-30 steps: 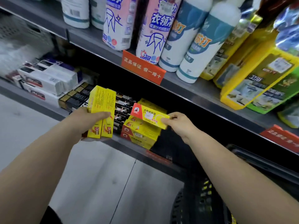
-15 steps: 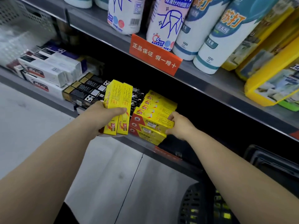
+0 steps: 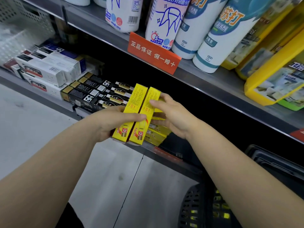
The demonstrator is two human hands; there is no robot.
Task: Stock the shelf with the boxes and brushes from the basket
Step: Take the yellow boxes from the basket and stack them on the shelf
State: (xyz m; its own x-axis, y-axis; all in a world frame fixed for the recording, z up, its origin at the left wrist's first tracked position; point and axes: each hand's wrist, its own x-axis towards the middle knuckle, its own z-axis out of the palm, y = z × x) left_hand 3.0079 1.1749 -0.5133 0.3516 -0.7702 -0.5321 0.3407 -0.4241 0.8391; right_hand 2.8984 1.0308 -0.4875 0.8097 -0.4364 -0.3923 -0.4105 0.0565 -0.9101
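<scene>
Fingers: my left hand (image 3: 113, 124) is clamped around two yellow boxes (image 3: 138, 117) held side by side, thumb (image 3: 131, 116) across their printed faces and the other fingers hidden behind; my right hand (image 3: 171, 116) is pinching the right-hand box of the pair near its upper edge, fingertips (image 3: 153, 102) on the face.
Far left of shelf: white boxes (image 3: 49, 71) lie stacked on the lower shelf (image 3: 41, 97), well apart from my hands.
Next along: black boxes (image 3: 92, 92) lie in flat rows, just beside and partly behind the pair I hold.
Held pair: both boxes stand on end, tilted a little to the right, above the shelf's front edge and not yet set down.
Shelved stack: more yellow boxes (image 3: 156, 135) lie flat on the shelf below my right palm; I cannot tell whether my hand touches them, since it covers the top of the stack.
Handling: I judge these light, stiff cardboard with glossy faces that could slide against each other, and thin walls that would dent under a hard squeeze.
Where to hold: best across the long narrow sides near the middle, one box at a time, so the other stays pinned in my left hand.
Upper shelf: spray bottles (image 3: 166, 25) stand above an orange tag (image 3: 153, 53).
Lower right: black basket (image 3: 205, 209) sits below my right forearm, with yellow items showing through its mesh.
</scene>
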